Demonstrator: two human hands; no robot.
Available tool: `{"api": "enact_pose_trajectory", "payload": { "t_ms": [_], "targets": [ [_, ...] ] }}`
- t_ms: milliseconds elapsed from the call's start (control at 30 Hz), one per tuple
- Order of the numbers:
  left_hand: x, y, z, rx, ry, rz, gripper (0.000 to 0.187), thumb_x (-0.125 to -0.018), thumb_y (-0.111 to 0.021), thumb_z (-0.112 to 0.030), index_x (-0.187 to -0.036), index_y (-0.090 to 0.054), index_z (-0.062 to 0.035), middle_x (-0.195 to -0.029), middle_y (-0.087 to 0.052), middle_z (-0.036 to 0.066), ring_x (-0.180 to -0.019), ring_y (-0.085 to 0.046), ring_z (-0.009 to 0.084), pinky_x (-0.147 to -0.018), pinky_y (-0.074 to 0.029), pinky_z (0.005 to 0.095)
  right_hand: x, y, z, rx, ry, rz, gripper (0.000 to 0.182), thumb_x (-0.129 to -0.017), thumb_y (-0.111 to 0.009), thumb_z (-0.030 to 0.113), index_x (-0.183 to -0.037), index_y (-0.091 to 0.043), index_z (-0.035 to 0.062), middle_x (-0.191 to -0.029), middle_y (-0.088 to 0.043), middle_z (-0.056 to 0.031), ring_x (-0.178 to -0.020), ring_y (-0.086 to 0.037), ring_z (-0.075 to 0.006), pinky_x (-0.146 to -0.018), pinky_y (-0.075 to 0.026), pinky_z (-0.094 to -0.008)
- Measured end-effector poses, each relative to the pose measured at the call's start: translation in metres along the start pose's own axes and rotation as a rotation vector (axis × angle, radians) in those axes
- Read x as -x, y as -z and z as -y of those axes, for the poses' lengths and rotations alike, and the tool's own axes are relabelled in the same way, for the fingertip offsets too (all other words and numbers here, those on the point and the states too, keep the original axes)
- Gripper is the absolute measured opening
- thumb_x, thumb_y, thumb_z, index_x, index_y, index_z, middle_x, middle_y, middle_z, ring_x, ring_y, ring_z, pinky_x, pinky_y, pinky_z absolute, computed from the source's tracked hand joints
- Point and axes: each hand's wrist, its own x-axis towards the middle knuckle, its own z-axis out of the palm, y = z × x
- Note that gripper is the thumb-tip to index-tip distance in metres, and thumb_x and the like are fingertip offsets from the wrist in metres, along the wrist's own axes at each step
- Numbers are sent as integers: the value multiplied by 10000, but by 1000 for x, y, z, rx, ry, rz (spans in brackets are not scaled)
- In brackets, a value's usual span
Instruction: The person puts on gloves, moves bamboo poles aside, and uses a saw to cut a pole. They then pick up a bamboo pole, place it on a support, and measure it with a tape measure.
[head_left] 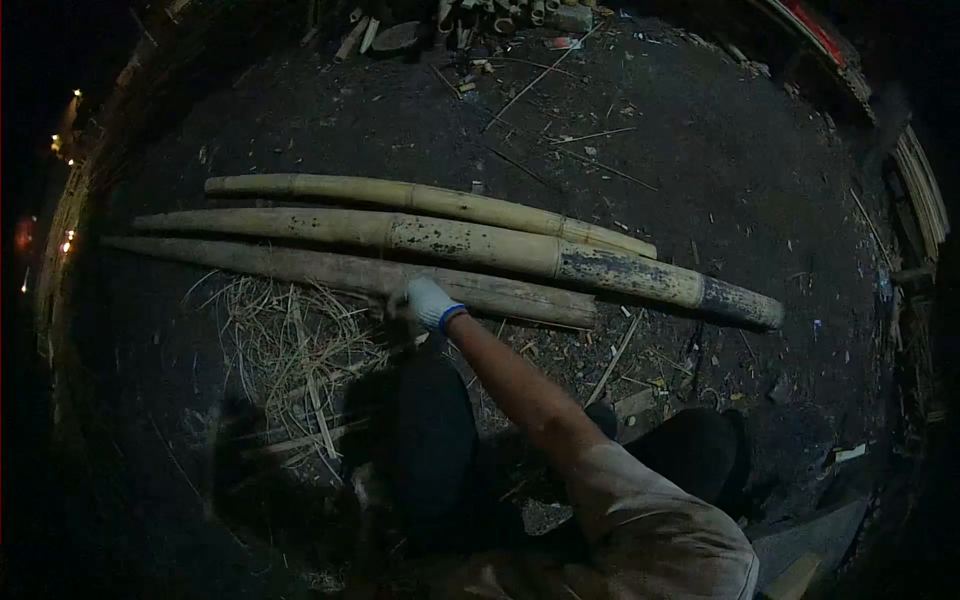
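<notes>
My right hand (pixel 432 303), in a white knit glove with a blue cuff, reaches to the near edge of the closest pole. Its fingers look curled; what they hold, if anything, is lost in shadow. That nearest pole (pixel 500 296) is a dull brown length lying across the ground. Behind it lies a thick bamboo pole (pixel 480 243) with dark speckles and a blackened right end. Farthest is a slimmer yellowish bamboo pole (pixel 370 191). All three lie roughly side by side. My left hand cannot be made out in the dark lower part of the view.
A tangle of thin pale strips (pixel 290 350) lies left of my knee. Cut bamboo pieces (pixel 500 18) are heaped at the far side. A thin stick (pixel 545 75) and small scraps litter the dark ground. Long slats (pixel 918 190) stand at the right edge.
</notes>
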Motion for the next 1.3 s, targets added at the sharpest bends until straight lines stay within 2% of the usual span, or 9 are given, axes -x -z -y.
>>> {"api": "enact_pose_trajectory", "payload": {
  "t_ms": [100, 267, 467, 567, 800, 833, 933, 1067, 1300],
  "targets": [
    [-6, 1, 1, 38, 35, 30, 324, -840, -545, -61, -1150, -639, -50, -1152, -628, 150, -1151, -545, 323, -1011, -401, 508, 20, -11, -23, -152, -77, -73, 365, -781, -709, 303, -1081, -686, 95, -1057, -683, -174, -1019, -639, -351, -873, -495, -479],
    [-51, 1, 2, 152, -2, -179, 343, -846, -550, -69, -1179, -630, -46, -1194, -620, 149, -1178, -534, 318, -1009, -406, 510, 113, 46, -78, 74, -592, -1222, 472, -801, -727, 280, -1185, -610, 32, -1139, -626, -204, -1078, -583, -373, -949, -463, -443],
    [-185, 134, -164, 1229, -113, -342, 489, -909, -659, -229, -1335, -529, -27, -1366, -508, 199, -1321, -421, 328, -1076, -387, 476, 245, 74, -207, -524, -1322, -1788, 830, -700, -864, 412, -1264, -499, -75, -1155, -624, -235, -958, -638, -331, -848, -544, -453],
    [-200, 241, -278, 367, -330, -367, 867, -737, -804, -328, -1468, -377, -141, -1489, -387, 161, -1385, -314, 387, -1121, -294, 532, 270, 98, -242, -1029, -1444, -1799, 890, -683, -871, 446, -1307, -488, -60, -1219, -604, -221, -971, -633, -309, -854, -546, -469],
    [-235, 241, -337, -16, -416, -259, 847, -718, -811, -314, -1452, -408, -186, -1526, -323, 119, -1415, -248, 383, -1100, -296, 581, 243, 115, -266, -1660, -549, -1547, 821, -796, -742, 537, -1393, -471, 43, -1401, -492, -160, -1222, -513, -327, -1055, -399, -509],
    [-235, 239, -338, -33, -411, -256, 842, -718, -811, -308, -1448, -412, -184, -1529, -316, 119, -1419, -237, 385, -1096, -294, 594, 239, 125, -274, -1791, -929, -1505, 681, -864, -699, 466, -1384, -495, 76, -1395, -511, -135, -1248, -487, -330, -1090, -354, -509],
    [-237, 242, -338, -54, -379, -239, 837, -713, -815, -303, -1440, -419, -179, -1523, -324, 122, -1420, -228, 390, -1103, -290, 598, 225, 123, -283, -1636, -979, -1556, 619, -883, -685, 435, -1356, -521, 71, -1358, -546, -153, -1232, -501, -340, -1081, -359, -506],
    [-248, 251, -340, -47, -409, -192, 891, -720, -799, -406, -1468, -392, -144, -1532, -323, 146, -1415, -237, 401, -1133, -274, 566, 215, 128, -262, -1925, -490, -1526, 552, -897, -663, 393, -1328, -540, 72, -1318, -571, -146, -1179, -537, -328, -1057, -387, -497],
    [-301, 286, -362, 416, -174, 269, 1031, -748, -637, -710, -1492, -325, -69, -1560, -257, 213, -1447, -202, 391, -1182, -179, 511, 236, 122, -228, -1825, -430, -1682, 607, -859, -666, 398, -1336, -526, 49, -1370, -528, -123, -1224, -498, -296, -1078, -362, -462]
  ]
}}
